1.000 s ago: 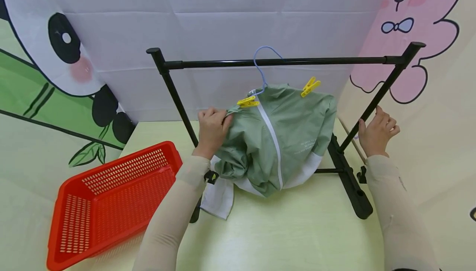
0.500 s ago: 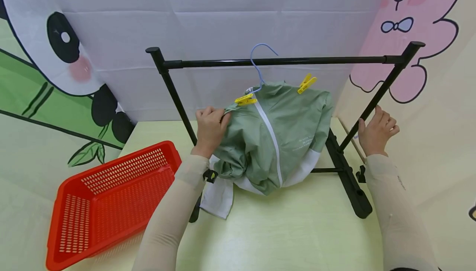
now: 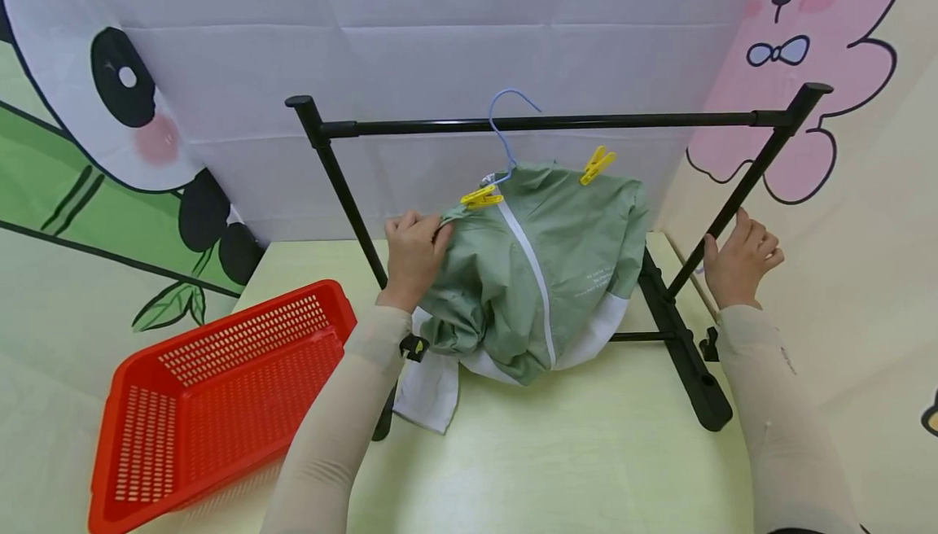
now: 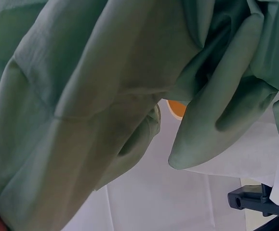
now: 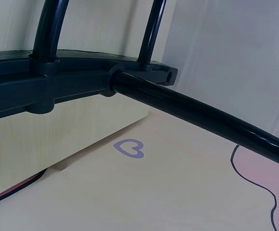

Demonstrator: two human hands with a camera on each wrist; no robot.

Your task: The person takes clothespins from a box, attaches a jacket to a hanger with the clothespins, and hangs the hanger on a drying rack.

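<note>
A green and white zip jacket [image 3: 557,257] hangs on a blue hanger [image 3: 506,139], with one yellow clothespin [image 3: 481,197] at its left shoulder and another yellow clothespin [image 3: 597,165] at the right. The hanger's hook crosses in front of the top bar of a black clothes rack [image 3: 623,121], its tip showing just above the bar. My left hand [image 3: 413,257] pinches the jacket's left shoulder. Thumb and fingers of my right hand [image 3: 743,261] hold the rack's right post. Green folds of the jacket fill most of the left wrist view.
A red plastic basket [image 3: 220,404] stands at the left, beside the rack. Under the rack lies a pale yellow-green table [image 3: 557,461]. Behind is a white backdrop [image 3: 440,45] with cartoon figures on both sides. The rack's right foot [image 3: 707,396] points toward me.
The jacket, hanger and clothespins have shifted slightly left along the bar. Both hands keep nearly the same places.
</note>
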